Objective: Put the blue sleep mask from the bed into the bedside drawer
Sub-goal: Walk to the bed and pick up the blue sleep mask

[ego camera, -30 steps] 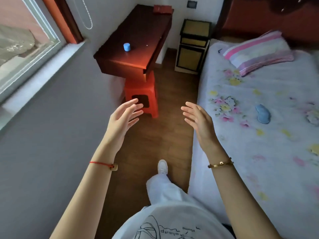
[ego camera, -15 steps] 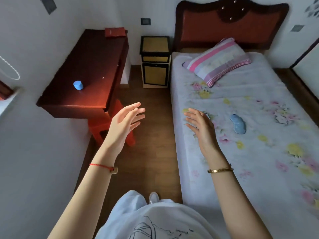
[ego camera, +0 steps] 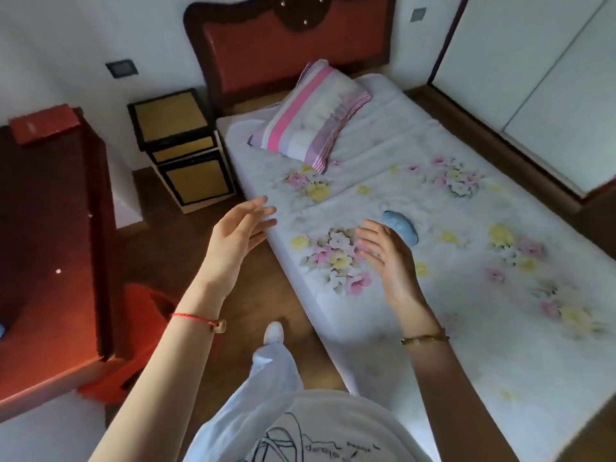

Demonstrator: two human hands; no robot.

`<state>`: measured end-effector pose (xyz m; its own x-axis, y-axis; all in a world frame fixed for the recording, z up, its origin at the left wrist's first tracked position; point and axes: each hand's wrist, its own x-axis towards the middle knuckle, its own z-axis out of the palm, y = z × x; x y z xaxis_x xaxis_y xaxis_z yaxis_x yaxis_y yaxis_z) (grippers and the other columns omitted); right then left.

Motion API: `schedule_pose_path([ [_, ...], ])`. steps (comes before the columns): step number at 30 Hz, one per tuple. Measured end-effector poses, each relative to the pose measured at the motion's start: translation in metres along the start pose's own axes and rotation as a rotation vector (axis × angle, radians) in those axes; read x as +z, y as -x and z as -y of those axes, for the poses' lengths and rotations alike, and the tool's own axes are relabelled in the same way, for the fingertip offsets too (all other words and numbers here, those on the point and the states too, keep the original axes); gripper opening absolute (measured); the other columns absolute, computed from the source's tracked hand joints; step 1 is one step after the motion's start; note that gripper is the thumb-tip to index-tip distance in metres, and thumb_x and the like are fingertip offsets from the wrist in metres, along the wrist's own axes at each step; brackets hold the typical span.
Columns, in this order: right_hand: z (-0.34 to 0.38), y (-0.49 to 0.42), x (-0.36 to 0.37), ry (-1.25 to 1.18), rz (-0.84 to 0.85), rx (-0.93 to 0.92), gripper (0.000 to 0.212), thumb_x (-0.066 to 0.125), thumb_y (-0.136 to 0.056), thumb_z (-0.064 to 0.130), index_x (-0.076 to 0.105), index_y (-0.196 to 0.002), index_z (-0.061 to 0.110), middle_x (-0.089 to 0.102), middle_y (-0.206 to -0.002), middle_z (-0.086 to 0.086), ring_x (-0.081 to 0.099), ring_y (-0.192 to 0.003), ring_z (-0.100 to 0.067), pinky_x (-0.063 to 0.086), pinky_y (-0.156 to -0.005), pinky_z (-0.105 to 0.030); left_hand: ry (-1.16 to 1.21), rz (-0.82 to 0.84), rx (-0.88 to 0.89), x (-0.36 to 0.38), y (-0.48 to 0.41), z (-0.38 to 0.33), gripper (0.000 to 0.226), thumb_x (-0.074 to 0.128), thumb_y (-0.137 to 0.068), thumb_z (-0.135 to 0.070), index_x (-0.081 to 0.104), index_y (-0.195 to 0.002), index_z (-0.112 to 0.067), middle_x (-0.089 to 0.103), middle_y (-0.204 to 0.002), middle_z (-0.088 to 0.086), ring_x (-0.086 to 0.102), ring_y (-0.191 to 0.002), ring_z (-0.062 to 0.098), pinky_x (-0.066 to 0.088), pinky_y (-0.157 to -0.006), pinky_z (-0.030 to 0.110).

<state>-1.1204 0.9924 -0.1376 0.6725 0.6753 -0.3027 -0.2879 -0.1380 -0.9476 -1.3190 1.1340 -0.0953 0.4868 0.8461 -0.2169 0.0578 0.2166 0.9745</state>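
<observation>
The blue sleep mask (ego camera: 400,226) is lying on the bed (ego camera: 466,295), on the flowered sheet about midway along the mattress and toward the side nearer the floor gap. It is being partly covered at its near edge by the right hand (ego camera: 391,258), which is being held above the sheet just beside it; whether the hand is touching the mask cannot be told, as the view there is blurred. The fingers (ego camera: 368,236) of the right hand are being held spread and loosely curved, with nothing gripped between them. The left hand (ego camera: 238,235) is being held over the wooden floor beside the bed edge, its fingers (ego camera: 263,208) stretched out and apart, and nothing is being held by it either. A red string bracelet (ego camera: 196,320) is being worn on the left wrist and a gold-coloured bangle (ego camera: 425,338) on the right.

The bedside cabinet (ego camera: 181,146), yellow-panelled with dark frames, is standing against the wall just beside the head of the bed, well apart from the mask; its drawer front (ego camera: 183,151) appears to be shut. A striped pink pillow (ego camera: 311,111) is lying at the head of the bed beneath the red headboard (ego camera: 286,45). A dark red table (ego camera: 50,228) is standing at the left, with a red stool (ego camera: 143,328) tucked partly under it.
</observation>
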Motion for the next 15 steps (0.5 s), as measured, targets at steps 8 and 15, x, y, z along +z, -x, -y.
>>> schedule_pose_path([
  [8, 0.031, -0.091, 0.034, -0.158, -0.278, -0.08, 0.037, 0.047, -0.099, 0.027, 0.06, -0.123, 0.002, 0.069, -0.115, -0.011, 0.065, -0.107, -0.022, 0.052, -0.093, -0.032, -0.09, 0.333, 0.047, 0.014, -0.171, -0.049, 0.035, 0.049, -0.103, -0.027, 0.061, -0.133, -0.013, 0.07, -0.128, 0.007, 0.069, -0.116, 0.02, 0.048, -0.107, 0.038],
  [15, 0.046, -0.125, 0.033, -0.162, -0.519, -0.11, 0.035, 0.041, -0.102, 0.027, 0.062, -0.124, 0.009, 0.068, -0.123, -0.013, 0.063, -0.116, -0.027, 0.05, -0.099, -0.038, -0.085, 0.505, -0.054, 0.062, -0.26, -0.066, 0.025, 0.055, -0.099, -0.018, 0.068, -0.121, -0.018, 0.075, -0.113, 0.002, 0.071, -0.113, 0.023, 0.051, -0.103, 0.036],
])
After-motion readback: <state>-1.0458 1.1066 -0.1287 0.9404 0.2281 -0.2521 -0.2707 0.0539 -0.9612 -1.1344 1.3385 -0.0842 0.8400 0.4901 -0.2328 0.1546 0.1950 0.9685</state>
